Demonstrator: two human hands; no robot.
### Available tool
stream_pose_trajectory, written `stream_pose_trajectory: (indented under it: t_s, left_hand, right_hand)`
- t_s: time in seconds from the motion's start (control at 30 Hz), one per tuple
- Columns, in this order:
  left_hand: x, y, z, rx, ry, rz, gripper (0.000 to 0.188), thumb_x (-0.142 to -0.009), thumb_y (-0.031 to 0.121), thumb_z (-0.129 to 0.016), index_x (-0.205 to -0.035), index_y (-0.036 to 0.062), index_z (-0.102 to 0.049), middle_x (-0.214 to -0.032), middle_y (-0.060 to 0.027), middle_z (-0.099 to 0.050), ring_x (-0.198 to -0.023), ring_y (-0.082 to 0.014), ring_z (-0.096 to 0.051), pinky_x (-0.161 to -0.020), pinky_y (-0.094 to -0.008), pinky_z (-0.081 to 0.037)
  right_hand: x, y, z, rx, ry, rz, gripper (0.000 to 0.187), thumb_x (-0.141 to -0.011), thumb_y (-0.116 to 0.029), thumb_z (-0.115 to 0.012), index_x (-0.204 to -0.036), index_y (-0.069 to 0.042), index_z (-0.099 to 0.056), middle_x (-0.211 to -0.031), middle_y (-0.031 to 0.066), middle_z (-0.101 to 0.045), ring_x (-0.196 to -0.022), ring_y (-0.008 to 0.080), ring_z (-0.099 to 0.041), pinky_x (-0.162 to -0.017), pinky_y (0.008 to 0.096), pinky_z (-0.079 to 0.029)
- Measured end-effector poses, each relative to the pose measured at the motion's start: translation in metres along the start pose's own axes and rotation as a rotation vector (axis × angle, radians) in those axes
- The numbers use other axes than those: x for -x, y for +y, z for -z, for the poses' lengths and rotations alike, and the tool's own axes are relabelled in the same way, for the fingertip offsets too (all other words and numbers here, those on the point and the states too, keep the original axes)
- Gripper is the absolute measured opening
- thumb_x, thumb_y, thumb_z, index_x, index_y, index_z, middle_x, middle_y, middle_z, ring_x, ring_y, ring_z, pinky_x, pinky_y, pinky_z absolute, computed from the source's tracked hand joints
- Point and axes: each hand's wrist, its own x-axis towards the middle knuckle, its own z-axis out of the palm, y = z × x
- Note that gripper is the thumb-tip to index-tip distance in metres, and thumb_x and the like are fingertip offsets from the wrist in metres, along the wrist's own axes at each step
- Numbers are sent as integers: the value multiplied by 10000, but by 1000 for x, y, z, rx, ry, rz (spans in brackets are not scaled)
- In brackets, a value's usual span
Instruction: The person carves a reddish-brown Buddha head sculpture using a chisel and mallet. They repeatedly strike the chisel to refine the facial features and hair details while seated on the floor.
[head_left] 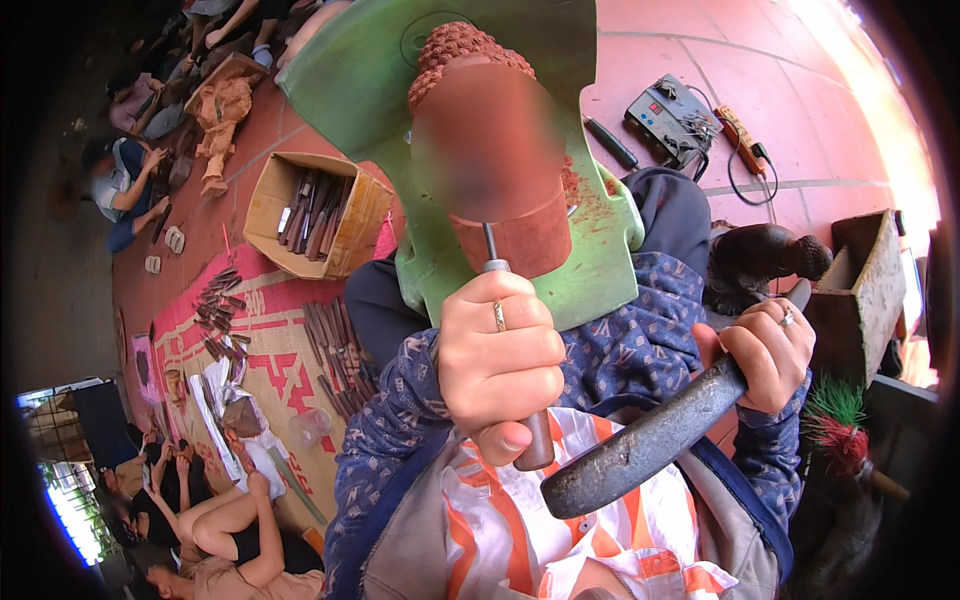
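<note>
A carved reddish wooden head (505,215) with a curled top lies on a green plastic sheet-like support (600,265) between my legs. Its front is blurred. My left hand (500,355) is closed around a wood chisel (537,447), whose butt sticks out below the fist. The metal shaft points up at the lower part of the carving and seems to touch it. In my right hand (768,350) is a dark, thick, club-like mallet (650,430), gripped by its narrow end. Its heavy end slants down left, close to the chisel's butt but apart from it.
At left, a cardboard box (350,225) holds several tools, and more chisels (335,350) lie on a printed mat (280,350). A grey electric device (670,115) and power strip (740,135) are upper right. Right stand a wooden box (850,300) and dark carving (755,265). People sit left.
</note>
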Motion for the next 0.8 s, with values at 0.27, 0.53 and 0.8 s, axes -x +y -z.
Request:
stream_pose_trajectory:
  t_s: [0.27,0.53,0.8]
  left_hand:
    - [5,-9,6,34,-47,-16,499,-941,382,-334,-565,80,-460,-599,-30,-476,-505,-188,-468,-533,-347,-334]
    - [6,-13,9,42,-36,-34,496,-940,384,-336,-566,82,-457,-604,-29,-470,-501,-184,-455,-525,-347,-323]
    - [7,-13,10,53,-38,-35,496,-942,385,-333,-566,84,-453,-604,-26,-465,-502,-183,-461,-522,-342,-331]
  right_hand:
    - [-3,-3,-4,-7,-47,4,320,-642,-163,-831,-660,-58,-529,-557,13,-496,-474,165,-490,-446,287,-376]
    - [-9,-5,-7,-8,-52,33,317,-661,-157,-824,-659,-51,-525,-553,12,-486,-463,160,-478,-437,283,-366]
    - [-10,-6,-8,-9,-54,41,318,-660,-162,-825,-671,-51,-527,-560,16,-496,-466,160,-484,-439,284,-376]
